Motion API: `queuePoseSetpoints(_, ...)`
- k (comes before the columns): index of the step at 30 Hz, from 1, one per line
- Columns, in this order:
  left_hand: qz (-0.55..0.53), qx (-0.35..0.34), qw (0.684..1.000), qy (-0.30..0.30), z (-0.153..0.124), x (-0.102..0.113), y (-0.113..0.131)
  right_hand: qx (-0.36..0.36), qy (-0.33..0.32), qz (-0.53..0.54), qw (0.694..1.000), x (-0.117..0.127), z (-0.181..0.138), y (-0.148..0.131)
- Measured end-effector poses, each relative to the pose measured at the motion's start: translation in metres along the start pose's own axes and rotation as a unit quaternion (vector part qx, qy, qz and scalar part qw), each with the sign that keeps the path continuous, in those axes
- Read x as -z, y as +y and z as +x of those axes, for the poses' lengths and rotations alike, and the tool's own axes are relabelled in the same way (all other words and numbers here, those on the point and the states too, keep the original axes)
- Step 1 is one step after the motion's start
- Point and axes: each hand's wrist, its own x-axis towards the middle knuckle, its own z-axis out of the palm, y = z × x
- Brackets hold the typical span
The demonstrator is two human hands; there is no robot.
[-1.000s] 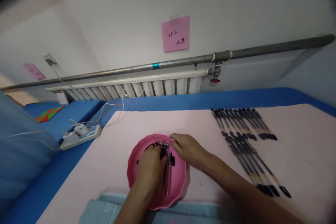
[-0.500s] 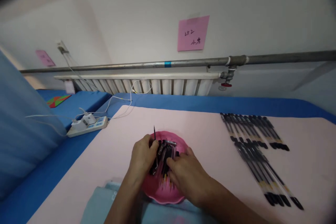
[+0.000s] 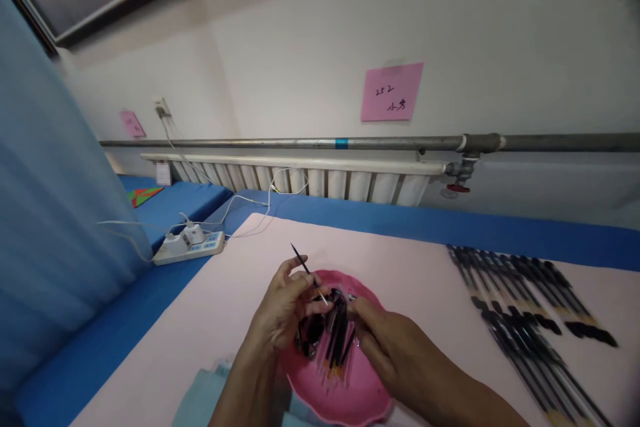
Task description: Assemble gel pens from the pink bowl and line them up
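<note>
A pink scalloped dish lies on the pink table cover near the front edge, with several dark pen parts piled in it. My left hand hovers over the dish's left rim, its fingers pinched on a thin pen refill that points up and to the left. Over the right side of the dish, my right hand has its fingers curled down among the pen parts; what they grip is hidden.
Two rows of several assembled black pens lie at the right of the cover. A white power strip with cables sits on the blue surface at left. A radiator and pipe run along the wall. A light blue cloth lies at the front edge.
My left hand has lifted slightly and tilted the refill from upright to slanting left. My right hand has shifted right within the dish. The camera has tilted up and left.
</note>
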Motion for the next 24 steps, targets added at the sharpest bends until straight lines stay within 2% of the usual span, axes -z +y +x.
queuePoseSetpoints(6, -0.044, -0.037, 0.998, 0.016, 0.0007, -0.0023, -0.0025, 0.047, -0.021, -0.003, 0.999, 0.0, -0.001, -0.0018)
queuePoseSetpoints(24, -0.022, -0.047, 0.998, 0.029, 0.0052, -0.0035, -0.0091, 0.033, -0.046, 0.018, 0.998, 0.0061, -0.0033, -0.0075)
